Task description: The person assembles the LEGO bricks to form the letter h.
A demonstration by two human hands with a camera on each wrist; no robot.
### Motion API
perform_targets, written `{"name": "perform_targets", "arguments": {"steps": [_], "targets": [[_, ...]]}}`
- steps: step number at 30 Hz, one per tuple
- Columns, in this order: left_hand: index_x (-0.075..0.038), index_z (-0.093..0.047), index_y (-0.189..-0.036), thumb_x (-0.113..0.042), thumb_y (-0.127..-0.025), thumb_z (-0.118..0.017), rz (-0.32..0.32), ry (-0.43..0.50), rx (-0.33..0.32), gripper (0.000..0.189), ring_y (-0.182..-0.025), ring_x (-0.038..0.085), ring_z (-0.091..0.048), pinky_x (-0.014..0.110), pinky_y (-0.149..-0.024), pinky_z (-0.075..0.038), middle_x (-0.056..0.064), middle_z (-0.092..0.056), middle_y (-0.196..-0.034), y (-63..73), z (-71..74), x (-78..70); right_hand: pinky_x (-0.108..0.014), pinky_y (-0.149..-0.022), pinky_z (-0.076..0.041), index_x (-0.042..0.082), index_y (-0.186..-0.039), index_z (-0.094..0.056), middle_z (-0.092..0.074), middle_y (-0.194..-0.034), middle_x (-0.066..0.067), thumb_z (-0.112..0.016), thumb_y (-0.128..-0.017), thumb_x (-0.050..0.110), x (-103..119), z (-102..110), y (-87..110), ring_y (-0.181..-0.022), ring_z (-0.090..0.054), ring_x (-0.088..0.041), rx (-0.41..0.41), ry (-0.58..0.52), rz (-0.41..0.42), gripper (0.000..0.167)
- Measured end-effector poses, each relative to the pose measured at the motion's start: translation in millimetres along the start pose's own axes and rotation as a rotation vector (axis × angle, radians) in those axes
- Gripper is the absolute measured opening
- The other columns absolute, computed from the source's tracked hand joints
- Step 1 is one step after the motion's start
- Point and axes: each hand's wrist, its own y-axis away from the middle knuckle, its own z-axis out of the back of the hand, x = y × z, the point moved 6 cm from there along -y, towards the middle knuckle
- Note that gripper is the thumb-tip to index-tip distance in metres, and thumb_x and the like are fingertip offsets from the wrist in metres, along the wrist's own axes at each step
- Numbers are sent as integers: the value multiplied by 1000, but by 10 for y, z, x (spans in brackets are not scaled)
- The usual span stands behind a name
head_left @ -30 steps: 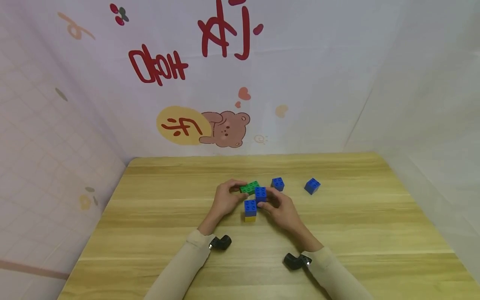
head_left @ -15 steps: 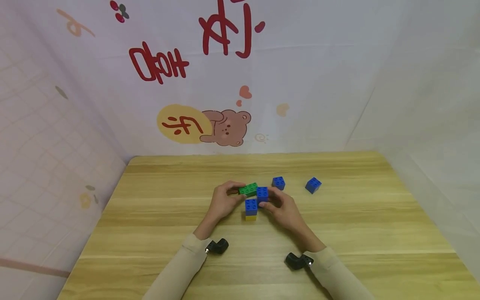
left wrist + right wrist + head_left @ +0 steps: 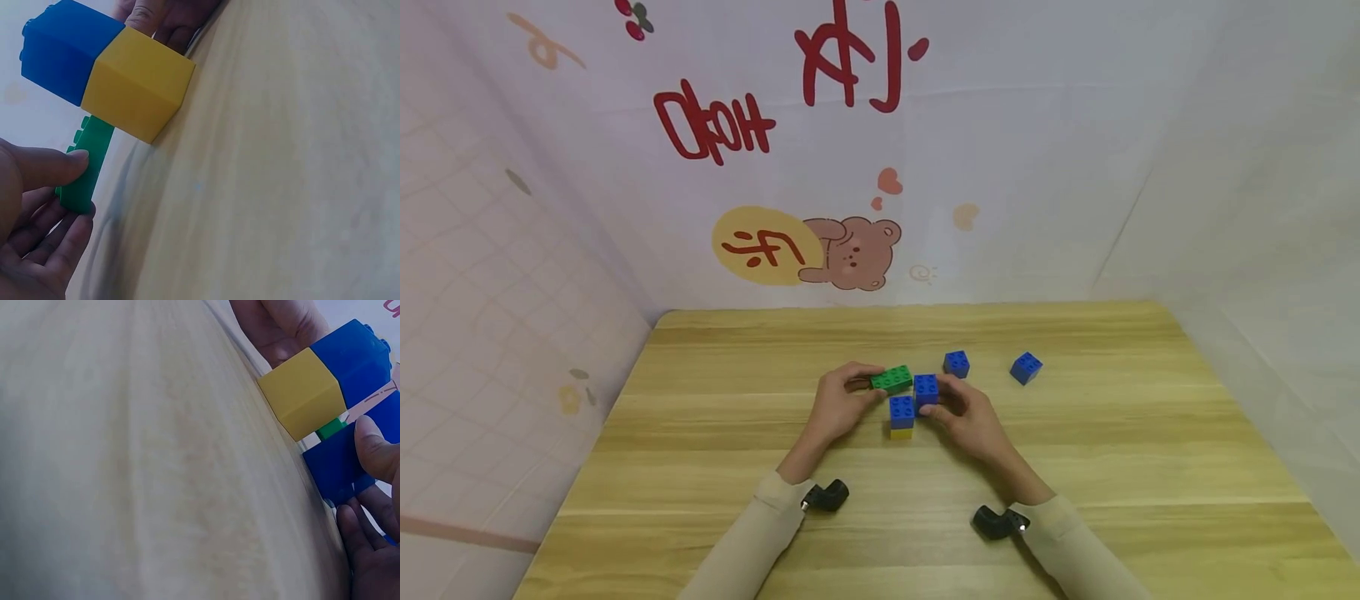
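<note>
In the head view my left hand (image 3: 838, 403) pinches a green eight-stud building brick (image 3: 892, 380) between thumb and fingers. The left wrist view has the thumb on the studded side of the green brick (image 3: 87, 169). My right hand (image 3: 972, 419) grips a blue stack of bricks (image 3: 927, 388), thumb on the near side; the right wrist view shows one blue brick (image 3: 334, 464) low at the table with more blue above it. Between the hands, slightly nearer, stands a blue brick (image 3: 902, 412) on top of a yellow brick (image 3: 902, 433), touched by neither hand.
Two loose blue bricks lie farther back on the wooden table (image 3: 737, 350): one blue brick (image 3: 957, 363) behind my right hand, another blue brick (image 3: 1026, 367) to its right. A printed white cloth wall (image 3: 1022, 150) rises behind the table's back edge.
My left hand has drawn the green brick a little to the left, opening a small gap from the blue stack. The right hand with its blue stack has shifted slightly right.
</note>
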Motion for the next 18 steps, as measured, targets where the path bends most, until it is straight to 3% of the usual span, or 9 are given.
{"name": "perform_targets", "arguments": {"steps": [11,18], "targets": [[-13,-76,-118,-6,-88,-80,15,-14,-6,31,-109,28,-72,36,-94,-62,9,-72,-122,64,88,-77,-31,-98,-58,17,-130,-65,-73,-116,-2,-76,-94,23,14,5,62,-108,-69,-18,8,25,-11,39],[-13,-75,-120,-5,-89,-79,27,12,7,32,-112,29,-72,33,-95,-61,10,-70,-124,99,108,-166,-34,-98,-58,16,-129,-65,-73,-114,-1,-77,-93,22,36,16,98,-108,-69,-18,5,24,4,39]]}}
